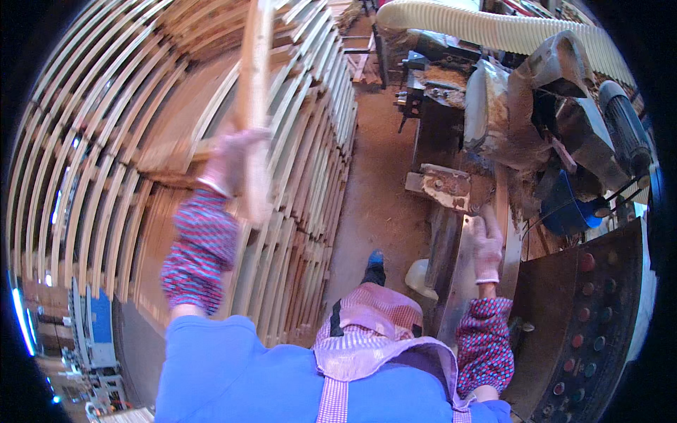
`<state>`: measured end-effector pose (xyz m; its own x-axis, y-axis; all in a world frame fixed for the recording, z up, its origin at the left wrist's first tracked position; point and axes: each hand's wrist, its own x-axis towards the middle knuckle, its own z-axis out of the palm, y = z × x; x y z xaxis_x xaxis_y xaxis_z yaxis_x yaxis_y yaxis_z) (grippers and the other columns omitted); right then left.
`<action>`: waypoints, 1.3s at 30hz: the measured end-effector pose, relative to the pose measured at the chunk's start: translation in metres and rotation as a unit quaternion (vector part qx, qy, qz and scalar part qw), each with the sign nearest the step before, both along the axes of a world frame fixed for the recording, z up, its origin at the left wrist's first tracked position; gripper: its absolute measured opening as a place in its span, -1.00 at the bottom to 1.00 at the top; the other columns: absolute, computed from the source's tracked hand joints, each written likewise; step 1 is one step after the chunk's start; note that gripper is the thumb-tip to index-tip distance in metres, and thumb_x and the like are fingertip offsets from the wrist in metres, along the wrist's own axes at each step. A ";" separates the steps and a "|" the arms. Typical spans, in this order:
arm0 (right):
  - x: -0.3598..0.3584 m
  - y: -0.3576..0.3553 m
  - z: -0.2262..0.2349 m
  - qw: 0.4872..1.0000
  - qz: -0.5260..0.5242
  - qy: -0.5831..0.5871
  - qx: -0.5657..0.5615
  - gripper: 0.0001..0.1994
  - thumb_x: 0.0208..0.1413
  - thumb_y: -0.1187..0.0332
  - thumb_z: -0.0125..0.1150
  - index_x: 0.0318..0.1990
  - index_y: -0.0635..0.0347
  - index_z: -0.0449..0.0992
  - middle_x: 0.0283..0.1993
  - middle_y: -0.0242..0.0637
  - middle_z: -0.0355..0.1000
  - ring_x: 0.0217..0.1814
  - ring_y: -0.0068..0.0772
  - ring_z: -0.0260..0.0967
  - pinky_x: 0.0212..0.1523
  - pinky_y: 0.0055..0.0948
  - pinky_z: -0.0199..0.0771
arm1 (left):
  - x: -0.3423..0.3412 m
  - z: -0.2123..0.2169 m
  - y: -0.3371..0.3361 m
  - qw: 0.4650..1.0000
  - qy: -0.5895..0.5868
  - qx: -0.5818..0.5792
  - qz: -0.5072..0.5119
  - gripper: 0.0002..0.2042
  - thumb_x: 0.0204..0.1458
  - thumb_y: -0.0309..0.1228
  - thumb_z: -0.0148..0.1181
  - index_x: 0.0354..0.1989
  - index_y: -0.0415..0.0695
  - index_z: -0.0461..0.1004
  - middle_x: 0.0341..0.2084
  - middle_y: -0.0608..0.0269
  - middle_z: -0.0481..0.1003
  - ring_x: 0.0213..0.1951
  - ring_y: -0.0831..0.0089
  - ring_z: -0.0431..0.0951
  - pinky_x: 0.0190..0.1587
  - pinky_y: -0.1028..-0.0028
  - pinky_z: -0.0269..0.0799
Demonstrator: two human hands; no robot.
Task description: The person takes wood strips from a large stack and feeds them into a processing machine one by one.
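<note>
Plank (255, 77) lengthwise fwd, L hand (234, 154).

Floor: from where I stand, a reddish-brown, dusty-looking floor (381, 162) runs as a narrow aisle from the centre toward 12 o'clock. Light: a bright bluish-white strip light (22, 321) between 8 and 9 o'clock. At 8, a blue-and-grey metal machine (102, 331), details too small to make out. Between 1 and 2, a thick cream ribbed hose (508, 32). At 3, a rounded blue container (566, 211). At 4, a dark panel (591, 338) with round red and greenish buttons.
</note>
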<state>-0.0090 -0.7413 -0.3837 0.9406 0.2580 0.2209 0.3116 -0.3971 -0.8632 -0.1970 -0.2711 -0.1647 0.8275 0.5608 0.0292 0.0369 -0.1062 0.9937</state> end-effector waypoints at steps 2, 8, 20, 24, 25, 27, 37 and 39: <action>-0.048 0.032 0.041 0.979 0.142 0.096 0.108 -0.43 0.20 0.37 0.21 0.35 0.17 0.23 0.32 -0.16 0.31 0.23 -0.26 0.36 0.19 -0.35 0.36 | 0.001 -0.044 -0.063 0.990 -0.074 -0.116 -0.041 -0.75 0.16 -0.40 0.10 -0.03 -0.21 0.51 -0.25 0.15 0.57 -0.28 0.39 0.59 -0.25 0.43 0.57; -0.176 0.044 0.097 0.983 0.173 0.011 -0.053 -0.18 0.02 0.40 0.32 0.42 0.26 0.02 0.37 0.02 0.20 0.30 -0.24 0.30 0.22 -0.40 0.33 | 0.023 -0.174 -0.284 0.953 -0.116 -0.278 0.013 -0.59 0.13 -0.11 0.24 -0.02 -0.18 0.42 -0.34 0.21 0.54 -0.33 0.39 0.56 -0.27 0.35 0.54; -0.333 -0.155 -0.048 0.927 -0.163 -0.074 -0.330 -0.50 0.05 0.42 0.19 0.19 0.35 0.38 0.21 0.24 0.32 0.23 0.25 0.31 0.28 0.06 0.26 | 0.024 -0.219 -0.342 0.925 0.055 -0.373 -0.056 -0.65 0.21 -0.16 0.15 -0.06 -0.19 0.34 -0.30 0.18 0.48 -0.39 0.42 0.52 -0.36 0.39 0.60; -0.186 -0.117 -0.045 0.882 -0.084 -0.088 -0.455 -0.50 0.15 0.30 0.03 0.24 0.31 0.33 0.33 0.13 0.20 0.37 0.21 0.12 0.41 0.06 0.03 | 0.020 -0.225 -0.333 0.931 0.073 -0.353 -0.064 -0.65 0.21 -0.15 0.14 -0.06 -0.19 0.34 -0.29 0.17 0.48 -0.39 0.42 0.52 -0.34 0.38 0.60; -0.141 -0.113 -0.063 0.868 -0.095 -0.149 -0.464 -0.57 0.19 0.31 0.04 0.20 0.20 0.39 0.24 0.09 0.29 0.31 0.19 0.19 0.34 0.01 0.13 | 0.023 -0.225 -0.335 0.929 0.074 -0.356 -0.072 -0.65 0.21 -0.15 0.14 -0.06 -0.19 0.34 -0.29 0.18 0.48 -0.39 0.42 0.52 -0.34 0.38 0.60; -0.059 -0.093 -0.051 0.880 -0.092 -0.139 -0.446 -0.56 0.19 0.30 0.05 0.22 0.19 0.37 0.30 0.00 0.25 0.34 0.09 0.15 0.35 -0.05 0.12 | 0.027 -0.224 -0.338 0.926 0.073 -0.362 -0.082 -0.64 0.21 -0.14 0.14 -0.05 -0.20 0.34 -0.29 0.18 0.48 -0.38 0.42 0.52 -0.33 0.38 0.60; -0.153 -0.013 0.065 0.959 0.175 0.209 -0.075 -0.17 0.02 0.33 0.24 0.45 0.20 -0.03 0.42 0.00 0.13 0.42 -0.13 0.16 0.32 -0.35 0.23 | 0.040 -0.234 -0.339 0.946 -0.025 -0.317 -0.064 -0.80 0.18 -0.37 0.15 -0.06 -0.14 0.45 -0.18 0.22 0.51 -0.19 0.46 0.52 -0.15 0.45 0.51; -0.200 -0.039 0.029 0.992 0.065 0.097 -0.055 -0.23 -0.01 0.32 0.27 0.41 0.09 0.12 0.24 0.11 0.32 0.28 0.03 0.31 0.22 -0.25 0.35 | 0.030 -0.241 -0.331 0.962 0.134 -0.026 -0.235 -0.60 0.05 -0.34 0.26 0.06 -0.22 0.42 -0.05 0.10 0.49 0.03 0.21 0.46 0.13 0.27 0.39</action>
